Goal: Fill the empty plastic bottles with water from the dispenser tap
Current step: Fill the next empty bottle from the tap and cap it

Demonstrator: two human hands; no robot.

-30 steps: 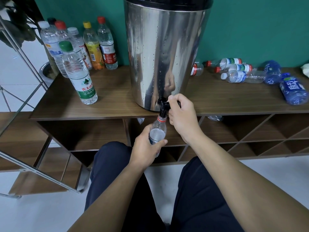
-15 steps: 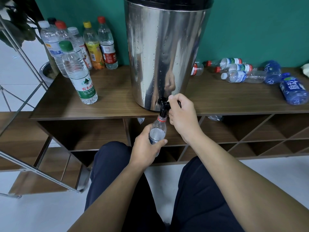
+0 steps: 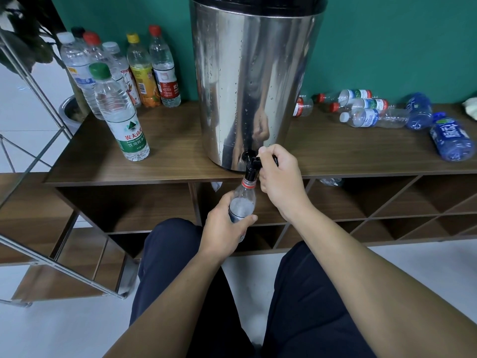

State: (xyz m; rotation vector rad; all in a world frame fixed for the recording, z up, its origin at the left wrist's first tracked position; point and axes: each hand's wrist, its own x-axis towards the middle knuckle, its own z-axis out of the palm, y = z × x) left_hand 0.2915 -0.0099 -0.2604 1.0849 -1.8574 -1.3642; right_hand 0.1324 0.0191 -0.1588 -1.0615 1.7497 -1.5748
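Note:
A tall steel water dispenser (image 3: 255, 81) stands on a wooden shelf unit (image 3: 165, 164). Its black tap (image 3: 249, 164) juts over the front edge. My right hand (image 3: 280, 180) grips the tap's lever. My left hand (image 3: 224, 228) holds a small clear plastic bottle (image 3: 244, 200) upright with its mouth right under the spout; water with foam shows up to its shoulder. Several capped, filled bottles (image 3: 121, 117) stand upright at the left. Several bottles (image 3: 371, 117) lie on their sides at the right, two of them blue.
A metal rack frame (image 3: 38, 94) slants across the left side, with a dark plant above it. Open cubby shelves (image 3: 387, 200) run below the top. My knees in dark trousers (image 3: 170, 257) sit close to the unit, over a white floor.
Both hands have stayed where they were. The water in the held bottle stands slightly higher.

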